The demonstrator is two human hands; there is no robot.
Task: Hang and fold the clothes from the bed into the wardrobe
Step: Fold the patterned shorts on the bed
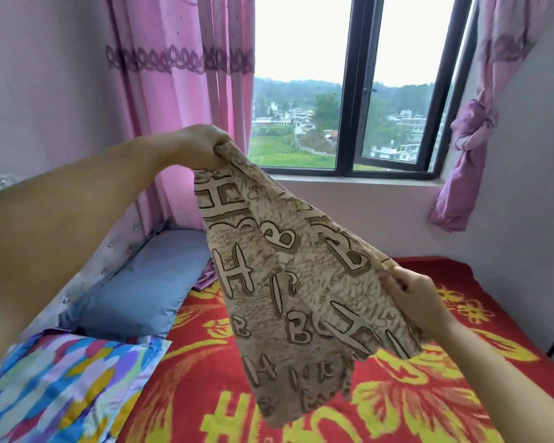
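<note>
Head view: a beige garment [288, 282] printed with large outlined letters B and H hangs in the air above the bed, stretched on a slant between two hands
Garment: top edge runs from upper left down to lower right; the loose cloth below falls to a ragged point over the blanket, not clearly touching it
Left hand [202, 145]: raised high in front of the curtain, fingers curled and pinching the upper corner of the cloth
Right hand [416, 298]: lower and nearer, fingers and thumb clamped on the other edge of the cloth, well apart from the left one
Blanket [397, 394]: red with big yellow flowers, spread over the bed beneath the garment
Blue pillow [147, 282]: lies at the head of the bed, left of the cloth
Multicoloured pillow [61, 378]: nearer the camera, just beside the blue one
Pink curtain [179, 75]: hangs left of the window [359, 91]
Knotted curtain [470, 139]: tied up at the right side of the window
Outside: green fields, houses and wooded hills
</note>
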